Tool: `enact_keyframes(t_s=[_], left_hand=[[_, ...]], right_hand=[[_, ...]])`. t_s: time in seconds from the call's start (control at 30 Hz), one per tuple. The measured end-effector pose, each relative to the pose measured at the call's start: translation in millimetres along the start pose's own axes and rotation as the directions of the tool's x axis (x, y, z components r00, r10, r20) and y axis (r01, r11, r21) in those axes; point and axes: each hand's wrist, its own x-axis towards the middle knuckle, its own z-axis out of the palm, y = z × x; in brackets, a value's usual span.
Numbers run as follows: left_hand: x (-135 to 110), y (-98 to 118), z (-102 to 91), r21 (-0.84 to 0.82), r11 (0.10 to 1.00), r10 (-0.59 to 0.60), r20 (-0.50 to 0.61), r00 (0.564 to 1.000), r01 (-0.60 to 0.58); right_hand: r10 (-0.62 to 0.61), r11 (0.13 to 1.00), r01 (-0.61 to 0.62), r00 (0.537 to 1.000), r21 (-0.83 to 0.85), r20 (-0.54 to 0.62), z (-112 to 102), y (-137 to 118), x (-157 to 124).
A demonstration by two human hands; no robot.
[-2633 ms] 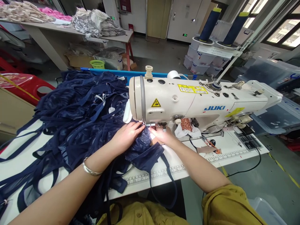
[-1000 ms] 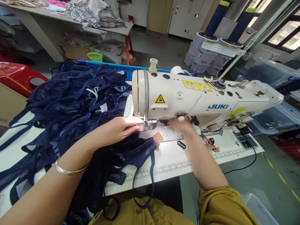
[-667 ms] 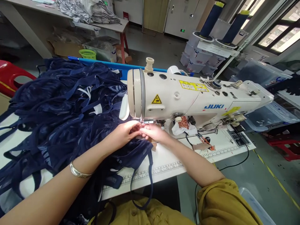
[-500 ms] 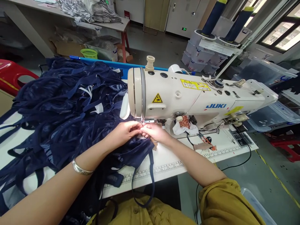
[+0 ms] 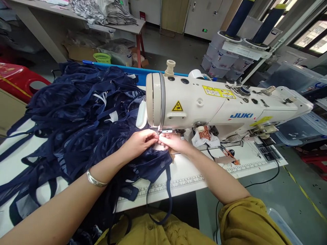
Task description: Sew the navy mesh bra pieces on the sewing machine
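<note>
A white JUKI sewing machine (image 5: 217,105) stands on the white table (image 5: 194,175). My left hand (image 5: 140,143) and my right hand (image 5: 173,142) meet just under the needle, fingers pinched together on the edge of a navy mesh garment (image 5: 150,163). A navy strap from it loops over the table's front edge. My left wrist wears a silver bangle (image 5: 95,179). What lies between the fingertips is too small to make out beyond the fabric.
A big heap of navy garments (image 5: 76,112) covers the table's left. A white cloth with small copper pieces (image 5: 204,134), scissors (image 5: 227,154) and a cable lie right of the needle. Thread cones (image 5: 237,17), plastic bins and a back table with folded fabric stand behind.
My right hand reached right toward the copper pieces, then came back to the needle. Both hands now pinch the garment's edge together there.
</note>
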Motion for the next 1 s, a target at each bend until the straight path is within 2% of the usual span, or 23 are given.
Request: enact_keyframes(t_s=[0.23, 0.4, 0.5, 0.63, 0.83, 1.0], left_hand=[[0.0, -1.8, 1.4, -0.037, 0.999, -0.011, 0.026, 1.000, 0.012], [0.5, -6.5, 5.5, -0.119, 0.991, -0.055, 0.024, 0.998, 0.058], [0.0, -7.0, 5.5, -0.098, 0.993, -0.063, 0.004, 0.998, 0.063], [-1.1, -7.5, 3.6, 0.011, 1.000, -0.018, 0.005, 1.000, 0.018], [-0.9, -11.7, 3.9, 0.067, 0.997, 0.031, 0.022, 0.999, -0.033], [-1.0, -10.8, 4.7, 0.080, 0.995, 0.064, 0.024, 0.998, -0.066]], right_hand=[[-0.037, 0.999, 0.037, 0.994, 0.004, 0.098, -4.4, 5.2, 2.9], [-0.029, 0.999, 0.032, 0.996, -0.036, 0.081, 1.3, 0.5, 1.8], [-0.052, 0.987, 0.052, 0.999, -0.152, 0.004, 6.1, -3.8, -1.4], [-0.073, 0.926, 0.028, 0.992, -0.377, -0.106, 10.2, -13.4, -7.3], [-0.112, 0.838, 0.030, 0.987, -0.545, -0.116, 9.1, -29.1, -11.6], [-0.118, 0.822, 0.045, 0.989, -0.567, -0.092, 7.6, -24.2, -7.5]])
